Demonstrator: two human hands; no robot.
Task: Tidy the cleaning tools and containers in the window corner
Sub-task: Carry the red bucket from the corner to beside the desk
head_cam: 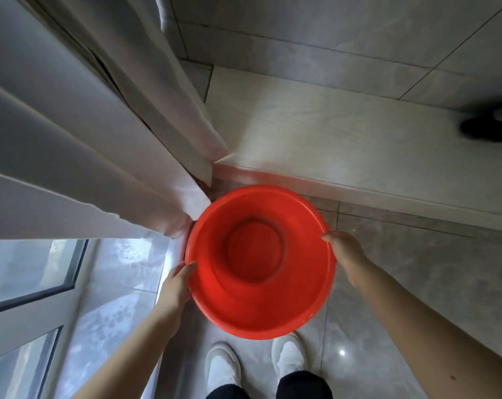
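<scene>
Both hands grip red basin (260, 263) rim | curtain (94, 156) beside

Bare forearms, white shoes (222, 367), dark trouser legs (301, 384)

Sitting low in the middle, between both hands: basin (260, 260), mouth facing up. Gripping its left rim, left hand (176, 286); gripping its right rim, right hand (344, 254). Hanging to the left and beyond the basin, curtain (80, 145), its lower edge just beside the basin's far-left rim. Running along the left under the curtain, window (28, 283). Lying beyond the basin to the right, a raised platform (330, 133). Standing below the basin on the floor (416, 269), two shoes (224, 367), side by side.
</scene>
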